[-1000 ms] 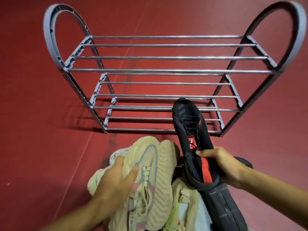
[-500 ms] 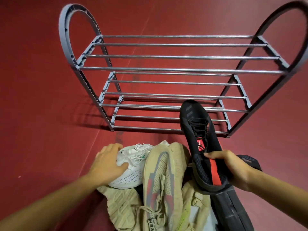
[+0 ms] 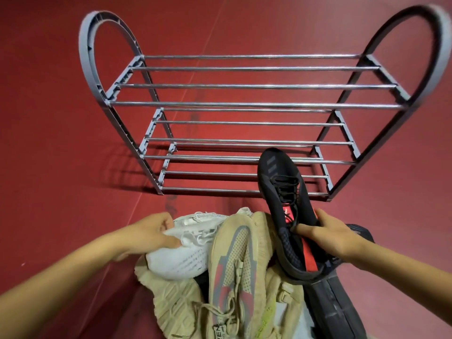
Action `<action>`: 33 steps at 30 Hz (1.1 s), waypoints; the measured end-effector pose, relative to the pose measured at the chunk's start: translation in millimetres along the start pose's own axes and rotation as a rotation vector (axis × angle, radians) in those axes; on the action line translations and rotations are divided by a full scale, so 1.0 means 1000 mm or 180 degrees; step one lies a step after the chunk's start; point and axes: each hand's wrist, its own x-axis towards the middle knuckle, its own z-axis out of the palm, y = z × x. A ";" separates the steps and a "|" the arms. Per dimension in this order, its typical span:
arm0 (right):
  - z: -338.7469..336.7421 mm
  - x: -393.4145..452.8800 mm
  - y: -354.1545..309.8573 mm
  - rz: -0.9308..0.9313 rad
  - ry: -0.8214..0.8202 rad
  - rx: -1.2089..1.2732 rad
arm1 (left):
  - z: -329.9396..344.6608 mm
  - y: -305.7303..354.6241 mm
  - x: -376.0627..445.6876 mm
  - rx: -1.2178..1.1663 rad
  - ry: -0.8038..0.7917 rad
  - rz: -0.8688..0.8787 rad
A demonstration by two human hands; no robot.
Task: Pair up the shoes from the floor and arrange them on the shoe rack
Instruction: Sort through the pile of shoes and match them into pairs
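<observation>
A grey shoe rack [image 3: 244, 104] with three tiers of chrome bars stands on the red floor, with no shoes on it. A heap of shoes lies in front of it. My right hand [image 3: 330, 237] grips a black sneaker with a red stripe [image 3: 286, 206] by its collar, toe raised toward the lowest tier. My left hand [image 3: 151, 234] closes on a white sneaker [image 3: 182, 255] at the heap's left. A beige sneaker with grey and pink panels [image 3: 234, 270] lies in the middle. A second black shoe [image 3: 335, 311] lies sole up at the right.
More beige shoes sit in the heap: one sole up [image 3: 171, 302] at the lower left, another [image 3: 281, 299] under the middle one. Bare red floor [image 3: 61, 143] spreads around the rack and to the left of the heap.
My left hand left the beige sneaker, moved left and took hold of the white sneaker. The beige sneaker now lies flat in the middle. The black sneaker stays raised in my right hand.
</observation>
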 end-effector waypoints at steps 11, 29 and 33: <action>-0.034 0.000 -0.004 -0.0009 -0.1067 -0.1623 | -0.087 0.064 -0.061 -0.1263 0.2113 0.0917; 0.012 -0.012 -0.054 -0.0961 -0.1879 -0.0410 | 0.022 0.068 0.023 -0.3186 -0.0434 -0.0022; 0.010 -0.011 -0.029 -0.0667 -0.1393 0.0514 | 0.022 0.012 0.064 -0.1550 0.0812 -0.0377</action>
